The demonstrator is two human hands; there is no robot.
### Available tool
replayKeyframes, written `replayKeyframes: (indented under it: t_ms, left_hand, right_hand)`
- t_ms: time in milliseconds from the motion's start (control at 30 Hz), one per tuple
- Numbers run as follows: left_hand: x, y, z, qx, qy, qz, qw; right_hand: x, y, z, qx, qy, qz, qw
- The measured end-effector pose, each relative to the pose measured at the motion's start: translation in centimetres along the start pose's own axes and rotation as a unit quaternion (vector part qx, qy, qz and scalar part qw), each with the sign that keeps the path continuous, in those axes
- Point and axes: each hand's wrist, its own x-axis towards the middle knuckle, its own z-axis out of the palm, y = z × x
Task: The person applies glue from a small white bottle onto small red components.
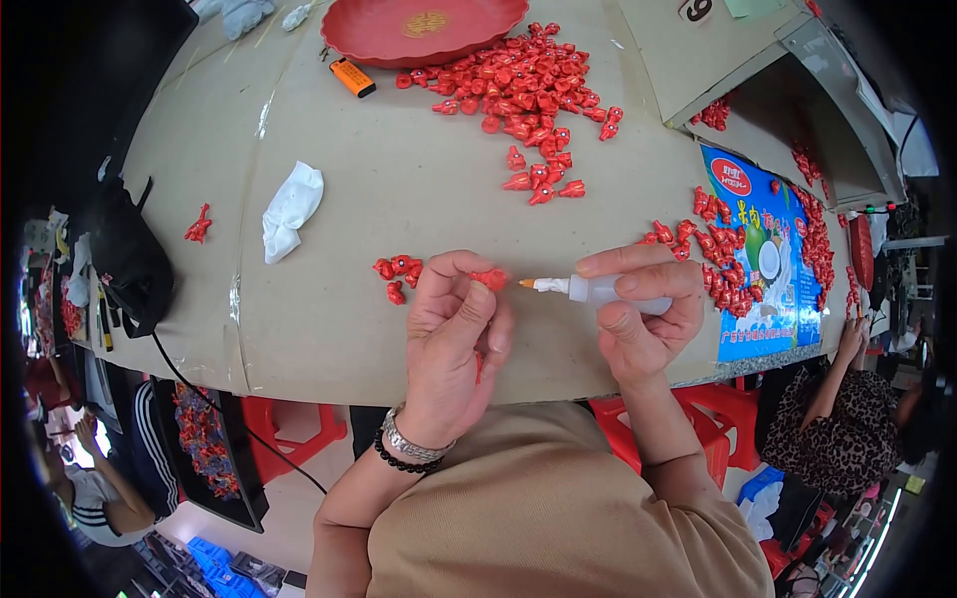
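Observation:
Between the thumb and index finger of my left hand (454,344) is a small red plastic figure (489,279). A bit more red shows at that palm, mostly hidden by the fingers. My right hand (648,314) is closed around a translucent squeeze bottle (579,288) lying level. Its nozzle is wrapped in white and ends in a brownish tip, which points left at the red figure with a small gap between. Just left of my left hand, several red figures (402,266) sit on the table (339,329).
A heap of red figures (528,85) lies at the far side beside a red scalloped tray (424,30) and an orange lighter (352,78). White tissue (293,211) and a black bag (125,254) are left. More figures cover a blue printed sheet (763,329) at right, where another person (837,424) sits.

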Motion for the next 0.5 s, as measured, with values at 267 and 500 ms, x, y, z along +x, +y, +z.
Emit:
replayKeyframes:
  t_ms: [267,500]
  left_hand:
    - [-0.04,0.01,0.13,0.021,0.008,0.024,0.999]
    - [-0.07,-0.06,0.12,0.013,0.012,0.025,1.0]
  right_hand:
    - [0.15,-0.06,0.17,0.002,-0.012,-0.002,1.0]
    - [0.21,0.0,0.13,-0.004,-0.023,-0.008,1.0]
